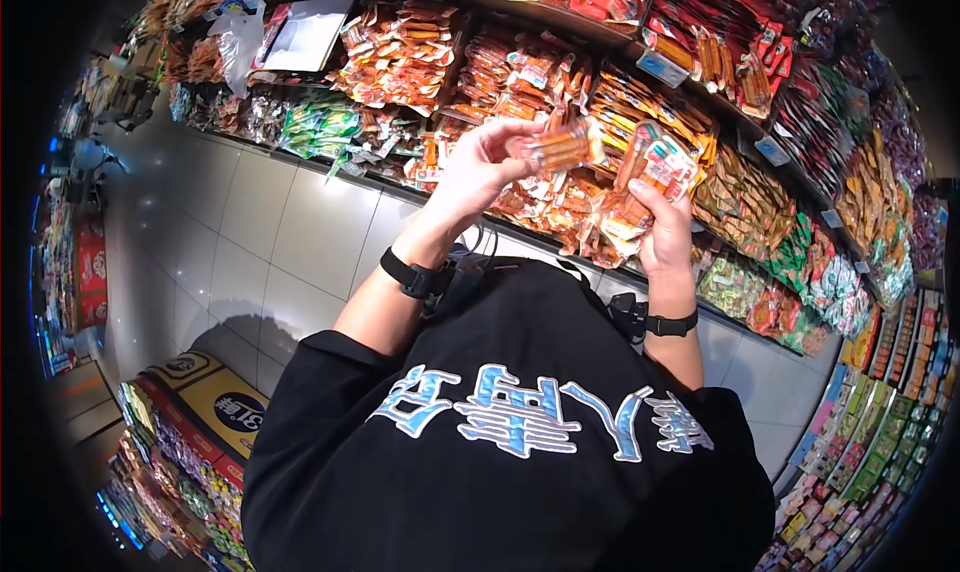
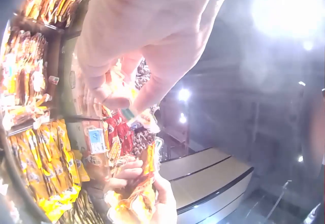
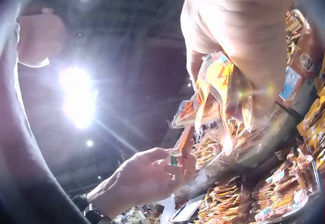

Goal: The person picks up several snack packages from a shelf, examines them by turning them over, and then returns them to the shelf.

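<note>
My left hand (image 1: pixel 478 168) pinches a small clear pack of reddish-brown sausage-like sticks (image 1: pixel 562 150) between thumb and fingers, held over the snack bins. In the right wrist view, that left hand (image 3: pixel 147 176) shows from the side, gripping the pack by one end. My right hand (image 1: pixel 667 234) holds several similar snack packs (image 1: pixel 660 167) fanned upward, its thumb across their front. The right wrist view shows yellow and clear wrappers (image 3: pixel 219 84) hanging from under that hand. The two hands are close together but apart.
Shelf bins full of wrapped snacks (image 1: pixel 400 57) run along the front, with yellow packs (image 1: pixel 650 102) behind the right hand. Price tags (image 1: pixel 662 68) line the shelf edge. A white tray (image 1: pixel 305 34) lies at the upper left. Tiled floor (image 1: pixel 300 207) and a yellow display box (image 1: pixel 215 397) are at left.
</note>
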The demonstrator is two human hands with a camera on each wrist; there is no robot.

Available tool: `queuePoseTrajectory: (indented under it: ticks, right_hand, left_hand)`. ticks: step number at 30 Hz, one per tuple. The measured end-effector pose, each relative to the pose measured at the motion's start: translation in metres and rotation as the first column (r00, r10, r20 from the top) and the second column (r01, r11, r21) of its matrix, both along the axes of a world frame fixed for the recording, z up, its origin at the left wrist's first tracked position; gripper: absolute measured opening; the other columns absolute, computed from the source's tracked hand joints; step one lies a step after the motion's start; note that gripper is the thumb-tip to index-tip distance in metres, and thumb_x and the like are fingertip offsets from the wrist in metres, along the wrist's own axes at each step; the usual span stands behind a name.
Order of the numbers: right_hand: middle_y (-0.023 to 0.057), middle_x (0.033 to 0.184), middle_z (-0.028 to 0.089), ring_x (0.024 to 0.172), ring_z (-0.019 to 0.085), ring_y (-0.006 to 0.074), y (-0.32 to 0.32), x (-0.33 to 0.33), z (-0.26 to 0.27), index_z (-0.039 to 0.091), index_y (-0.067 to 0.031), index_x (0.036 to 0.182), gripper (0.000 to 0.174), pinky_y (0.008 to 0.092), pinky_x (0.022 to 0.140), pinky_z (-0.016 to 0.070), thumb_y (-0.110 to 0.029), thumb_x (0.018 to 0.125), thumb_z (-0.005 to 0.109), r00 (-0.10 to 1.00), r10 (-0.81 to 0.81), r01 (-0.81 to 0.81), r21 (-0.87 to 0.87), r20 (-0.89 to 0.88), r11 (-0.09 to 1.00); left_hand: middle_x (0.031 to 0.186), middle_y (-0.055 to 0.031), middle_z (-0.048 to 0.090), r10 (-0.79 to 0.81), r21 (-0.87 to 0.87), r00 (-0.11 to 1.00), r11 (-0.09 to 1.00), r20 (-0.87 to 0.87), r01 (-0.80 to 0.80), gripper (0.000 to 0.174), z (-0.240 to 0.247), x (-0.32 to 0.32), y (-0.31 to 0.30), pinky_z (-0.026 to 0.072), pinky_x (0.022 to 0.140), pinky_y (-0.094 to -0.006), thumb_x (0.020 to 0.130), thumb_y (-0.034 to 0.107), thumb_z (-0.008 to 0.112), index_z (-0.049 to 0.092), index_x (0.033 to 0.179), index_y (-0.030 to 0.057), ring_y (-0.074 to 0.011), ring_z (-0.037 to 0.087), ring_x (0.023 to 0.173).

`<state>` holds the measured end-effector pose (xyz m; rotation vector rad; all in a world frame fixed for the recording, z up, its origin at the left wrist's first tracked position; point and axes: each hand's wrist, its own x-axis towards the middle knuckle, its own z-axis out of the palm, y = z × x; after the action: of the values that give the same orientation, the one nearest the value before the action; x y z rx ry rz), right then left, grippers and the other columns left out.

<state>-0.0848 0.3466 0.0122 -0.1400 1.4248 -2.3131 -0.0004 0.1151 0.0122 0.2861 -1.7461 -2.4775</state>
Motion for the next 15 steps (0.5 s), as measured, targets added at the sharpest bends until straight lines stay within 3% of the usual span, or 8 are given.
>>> queuePoseTrajectory:
  ticks: [1,5,9,15]
  right_hand:
    - [0.0059,0.113,0.065,0.103,0.063,0.0159,0.002,0.0,0.0,0.055,-0.0018,0.124,0.045,0.0319,0.094,0.0498,0.009,0.081,0.062,1.0,-0.017,0.017,-0.011,0.005,1.0]
    - [0.0081,0.117,0.063,0.105,0.062,0.0179,0.006,0.002,0.002,0.051,-0.0009,0.127,0.047,0.0327,0.094,0.0499,0.008,0.082,0.06,0.997,-0.044,0.044,0.002,-0.065,0.999]
    - [0.0063,0.107,0.068,0.096,0.066,0.0142,0.01,0.005,0.009,0.059,-0.0002,0.118,0.039,0.0306,0.09,0.0511,0.008,0.081,0.065,0.997,0.024,-0.021,0.032,-0.077,0.999]
    - [0.0078,0.109,0.067,0.097,0.066,0.0154,0.008,0.01,0.008,0.058,0.0008,0.119,0.038,0.0308,0.09,0.0515,0.008,0.082,0.065,0.993,0.106,-0.1,0.087,-0.057,0.991]
  left_hand:
    - [0.11,-0.0063,0.066,0.008,0.003,1.0,1.0,0.024,-0.008,0.038,0.001,0.0,0.0,0.0519,0.088,-0.0272,0.084,-0.006,0.066,0.059,0.121,-0.0013,-0.01,0.062,0.092]
    - [0.105,-0.0055,0.068,0.005,-0.098,0.999,0.995,0.052,0.0,0.03,-0.011,0.002,0.0,0.0512,0.084,-0.0254,0.088,0.0,0.065,0.062,0.117,-0.0012,-0.0087,0.063,0.089]
    - [0.096,-0.0034,0.07,-0.016,-0.138,0.995,0.99,0.1,0.03,0.021,-0.007,0.005,0.004,0.0496,0.079,-0.0232,0.091,0.006,0.064,0.066,0.111,-0.0003,-0.007,0.062,0.085]
    - [0.087,-0.0011,0.07,-0.005,-0.187,0.998,0.982,0.07,0.018,0.016,0.0,0.009,0.01,0.0484,0.071,-0.0221,0.09,0.012,0.067,0.07,0.101,0.0004,-0.005,0.061,0.077]
